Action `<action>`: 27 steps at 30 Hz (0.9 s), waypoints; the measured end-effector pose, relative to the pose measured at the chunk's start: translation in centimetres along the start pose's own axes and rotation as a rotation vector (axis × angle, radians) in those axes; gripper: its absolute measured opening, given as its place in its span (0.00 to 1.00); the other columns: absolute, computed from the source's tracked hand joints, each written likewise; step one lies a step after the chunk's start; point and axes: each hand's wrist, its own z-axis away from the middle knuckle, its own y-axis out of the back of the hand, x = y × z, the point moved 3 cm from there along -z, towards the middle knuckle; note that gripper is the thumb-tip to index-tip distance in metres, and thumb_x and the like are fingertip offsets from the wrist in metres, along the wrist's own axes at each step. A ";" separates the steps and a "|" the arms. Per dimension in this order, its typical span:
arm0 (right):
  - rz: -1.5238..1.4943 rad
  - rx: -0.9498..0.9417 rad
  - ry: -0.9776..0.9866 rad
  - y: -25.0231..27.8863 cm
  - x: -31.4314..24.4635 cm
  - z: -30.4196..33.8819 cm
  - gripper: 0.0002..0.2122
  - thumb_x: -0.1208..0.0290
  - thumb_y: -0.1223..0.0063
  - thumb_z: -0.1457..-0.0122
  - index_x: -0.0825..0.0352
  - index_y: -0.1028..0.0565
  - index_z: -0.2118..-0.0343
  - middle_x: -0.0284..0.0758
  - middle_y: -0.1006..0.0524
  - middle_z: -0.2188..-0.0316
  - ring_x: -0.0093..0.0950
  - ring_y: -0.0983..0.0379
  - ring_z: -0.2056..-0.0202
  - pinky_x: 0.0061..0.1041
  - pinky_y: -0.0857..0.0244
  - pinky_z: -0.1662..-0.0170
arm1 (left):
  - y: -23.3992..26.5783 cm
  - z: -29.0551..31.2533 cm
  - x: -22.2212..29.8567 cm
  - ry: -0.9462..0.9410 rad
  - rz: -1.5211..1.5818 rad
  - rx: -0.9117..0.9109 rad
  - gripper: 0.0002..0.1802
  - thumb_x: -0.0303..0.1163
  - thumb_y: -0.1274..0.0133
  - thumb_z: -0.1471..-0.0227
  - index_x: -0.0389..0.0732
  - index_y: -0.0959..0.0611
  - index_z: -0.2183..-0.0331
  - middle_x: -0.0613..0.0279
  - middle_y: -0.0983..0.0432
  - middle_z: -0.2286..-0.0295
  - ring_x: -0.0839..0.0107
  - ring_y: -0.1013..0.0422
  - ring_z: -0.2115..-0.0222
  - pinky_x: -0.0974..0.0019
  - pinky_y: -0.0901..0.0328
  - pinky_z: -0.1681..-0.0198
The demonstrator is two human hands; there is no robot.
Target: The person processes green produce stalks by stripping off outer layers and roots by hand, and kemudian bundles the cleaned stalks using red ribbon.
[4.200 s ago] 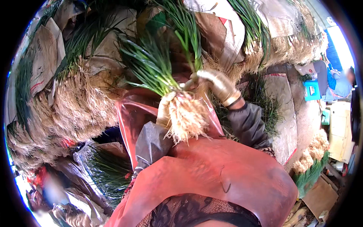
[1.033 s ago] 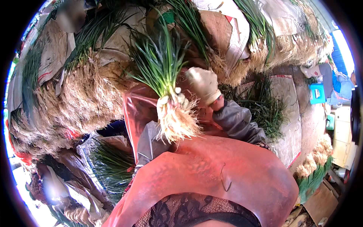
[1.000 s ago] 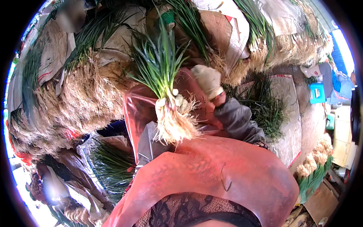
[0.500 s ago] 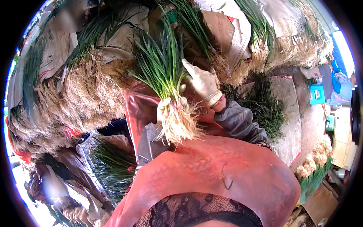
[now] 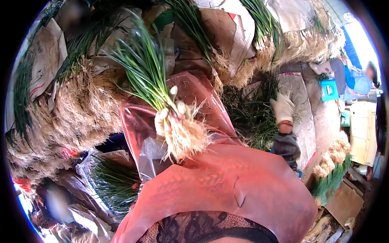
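My left hand (image 5: 161, 120), in a pale glove, is closed around a bunch of spring onions (image 5: 152, 77) above my lap. The green leaves point up and to the far left. The pale stringy roots (image 5: 187, 137) hang toward me, and white stem ends show at the grip. Off to the right, my gloved right hand (image 5: 283, 108) is stretched out over a heap of loose green leaves (image 5: 255, 111). Its fingers look apart and slightly blurred, with nothing visible in them. A reddish see-through apron (image 5: 227, 174) covers my lap.
A long pile of rooted onions (image 5: 85, 101) lies ahead, partly under sacking (image 5: 46, 60). Leaf bundles (image 5: 115, 178) lie at the left. Tied bunches (image 5: 332, 158) and a flat sack (image 5: 298, 117) are at the right. Beyond sits another person (image 5: 356, 79) near a blue stool (image 5: 329, 90).
My right hand has left the bunch and moved right, over the leaf heap. My left hand still grips the spring onions, now a little farther left in the view.
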 end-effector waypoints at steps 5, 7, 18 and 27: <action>-0.272 0.121 0.378 1.6 -19.0 -2.6 0.18 0.50 0.44 0.49 0.63 0.23 0.69 0.43 0.23 0.74 0.39 0.25 0.67 0.36 0.34 0.61 | 2.9 -0.6 -1.3 0.182 -0.105 0.340 0.28 0.36 0.42 0.51 0.36 0.28 0.50 0.54 0.25 0.63 0.63 0.28 0.61 0.59 0.33 0.54; -0.309 0.061 0.325 -0.4 -21.1 -5.0 0.20 0.48 0.47 0.47 0.64 0.23 0.70 0.43 0.22 0.72 0.39 0.25 0.66 0.36 0.34 0.60 | 2.4 -1.0 -1.3 0.236 -0.082 0.301 0.21 0.35 0.43 0.52 0.38 0.23 0.56 0.50 0.26 0.59 0.58 0.28 0.59 0.53 0.33 0.50; -1.286 -0.395 0.625 -0.2 -21.7 0.5 0.17 0.60 0.49 0.40 0.71 0.25 0.57 0.41 0.22 0.61 0.32 0.25 0.58 0.26 0.33 0.55 | 2.6 -3.3 -3.2 0.320 -0.148 0.490 0.16 0.34 0.48 0.48 0.34 0.23 0.59 0.52 0.21 0.70 0.61 0.24 0.68 0.59 0.28 0.59; -1.225 0.303 0.565 0.4 -24.0 0.9 0.10 0.63 0.49 0.42 0.66 0.23 0.69 0.39 0.23 0.75 0.35 0.25 0.74 0.29 0.33 0.69 | 1.6 -3.8 -2.3 0.141 -0.143 0.516 0.14 0.33 0.46 0.49 0.36 0.22 0.61 0.54 0.22 0.68 0.65 0.25 0.69 0.63 0.28 0.61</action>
